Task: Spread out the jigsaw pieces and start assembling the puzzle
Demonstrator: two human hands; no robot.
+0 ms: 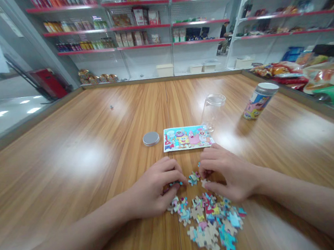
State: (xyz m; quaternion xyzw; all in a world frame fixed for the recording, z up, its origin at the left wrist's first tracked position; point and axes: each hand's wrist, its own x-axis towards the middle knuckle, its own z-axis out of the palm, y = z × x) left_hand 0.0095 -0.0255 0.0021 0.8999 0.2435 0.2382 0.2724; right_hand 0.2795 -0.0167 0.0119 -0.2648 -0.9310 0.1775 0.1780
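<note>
Puzzle pieces (203, 219) lie in a loose pile on the table, some picture side up and others showing plain backs. At the pile's upper left, my left hand (159, 184) is curled, its thumb and fingers closed around a bluish puzzle piece (177, 183) that is mostly covered. Across from it, my right hand (231, 170) has its thumb and bent fingers at a pale puzzle piece (205, 183). Between the hands sits a small cluster of pieces (193, 178). Just beyond my fingertips lies the cartoon picture card (187, 138), flat and facing up.
A silver lid (150, 139) lies left of the card. Behind the card's right end stands a clear plastic jar (213, 112). Farther right is a cartoon-printed canister (258, 101). Packaged snacks (290, 74) line the right edge, and stocked shelves (141, 27) face the table.
</note>
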